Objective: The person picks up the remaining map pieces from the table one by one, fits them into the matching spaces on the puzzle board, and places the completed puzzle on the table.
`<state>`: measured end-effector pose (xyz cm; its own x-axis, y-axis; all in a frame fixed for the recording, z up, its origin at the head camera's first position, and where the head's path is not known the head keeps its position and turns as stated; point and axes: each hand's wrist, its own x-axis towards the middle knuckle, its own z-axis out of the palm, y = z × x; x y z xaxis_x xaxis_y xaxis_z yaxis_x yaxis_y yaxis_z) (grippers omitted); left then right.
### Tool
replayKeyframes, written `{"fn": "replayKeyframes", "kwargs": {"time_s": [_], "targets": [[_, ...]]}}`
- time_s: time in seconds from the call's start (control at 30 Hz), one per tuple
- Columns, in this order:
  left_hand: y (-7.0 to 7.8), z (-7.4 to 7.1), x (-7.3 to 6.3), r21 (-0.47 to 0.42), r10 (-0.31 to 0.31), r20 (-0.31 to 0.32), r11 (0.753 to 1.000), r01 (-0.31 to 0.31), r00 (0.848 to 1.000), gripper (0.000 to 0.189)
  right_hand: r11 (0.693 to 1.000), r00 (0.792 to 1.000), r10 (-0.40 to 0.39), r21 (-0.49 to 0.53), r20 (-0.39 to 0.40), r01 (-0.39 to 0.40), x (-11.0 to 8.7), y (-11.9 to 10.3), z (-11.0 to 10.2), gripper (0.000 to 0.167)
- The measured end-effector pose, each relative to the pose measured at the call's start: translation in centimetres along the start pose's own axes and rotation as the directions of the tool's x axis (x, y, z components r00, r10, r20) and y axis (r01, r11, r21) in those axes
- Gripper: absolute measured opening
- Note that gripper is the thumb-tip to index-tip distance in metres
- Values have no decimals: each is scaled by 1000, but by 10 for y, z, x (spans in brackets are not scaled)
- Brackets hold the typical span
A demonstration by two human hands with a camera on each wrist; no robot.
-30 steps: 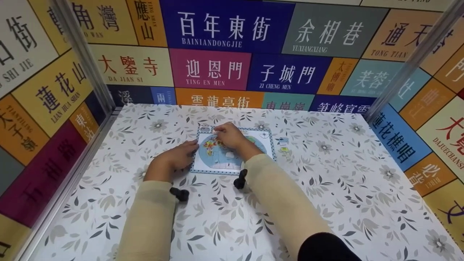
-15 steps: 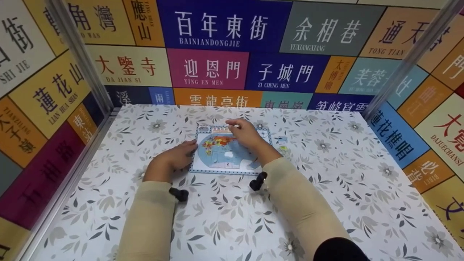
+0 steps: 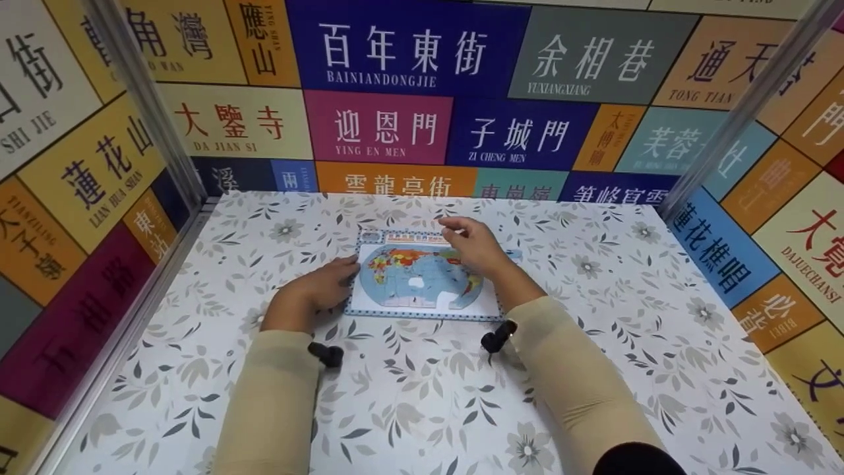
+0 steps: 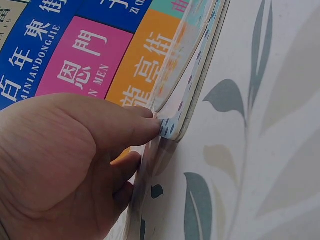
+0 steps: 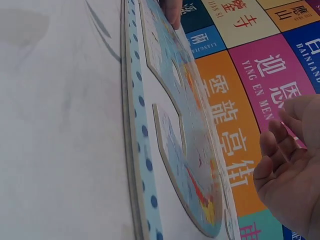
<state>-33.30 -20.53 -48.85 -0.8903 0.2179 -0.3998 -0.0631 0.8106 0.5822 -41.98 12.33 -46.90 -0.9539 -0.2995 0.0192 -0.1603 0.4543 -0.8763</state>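
Observation:
A world map jigsaw puzzle (image 3: pixel 389 287) with a blue dotted border lies flat on the table. White gaps show in its map, one near the middle and another at the lower right. My left hand (image 3: pixel 323 287) rests at the board's left edge; in the left wrist view its thumb (image 4: pixel 142 131) touches the dotted corner, the other fingers lying beside the edge. Over the upper right of the map is my right hand (image 3: pixel 475 243), raised, with loosely bent fingers and nothing seen between them. The right wrist view shows this hand (image 5: pixel 295 155) apart from the board.
Just right of the board, a loose puzzle piece (image 3: pixel 513 253) shows past the right wrist; the arm hides the area below it. A flower-patterned cloth (image 3: pixel 409 396) covers the table. Panels with printed street names (image 3: pixel 409 125) stand at the back and both sides.
My right hand has moved rightward across the top of the puzzle, uncovering its title strip and more of the map. It now partly hides the loose pieces. The left hand has stayed put.

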Motion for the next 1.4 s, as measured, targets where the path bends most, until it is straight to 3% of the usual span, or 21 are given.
{"fn": "replayKeyframes", "kwargs": {"time_s": [0.27,0.67,0.83,0.97,1.17,1.4], "targets": [[-2,0,1,2,13,4,1000,-13,1000,66,998,996,59,-14,-71,-60,-6,11,-29,38],[-1,0,2,11,3,3,1000,-3,1000,66,982,971,189,5,-146,-190,-13,36,-67,42],[1,1,-1,36,26,-15,999,-25,1000,61,982,972,189,2,-141,-191,-15,54,-80,47],[1,1,-1,18,0,-12,1000,0,1000,61,977,968,207,-11,-143,-211,-17,65,-85,50],[2,1,0,-19,-37,-3,999,37,999,65,963,952,268,27,-146,-267,-21,72,-92,55],[0,2,0,-7,-10,-13,1000,10,1000,67,940,930,342,70,-138,-335,-24,82,-99,64]]}}
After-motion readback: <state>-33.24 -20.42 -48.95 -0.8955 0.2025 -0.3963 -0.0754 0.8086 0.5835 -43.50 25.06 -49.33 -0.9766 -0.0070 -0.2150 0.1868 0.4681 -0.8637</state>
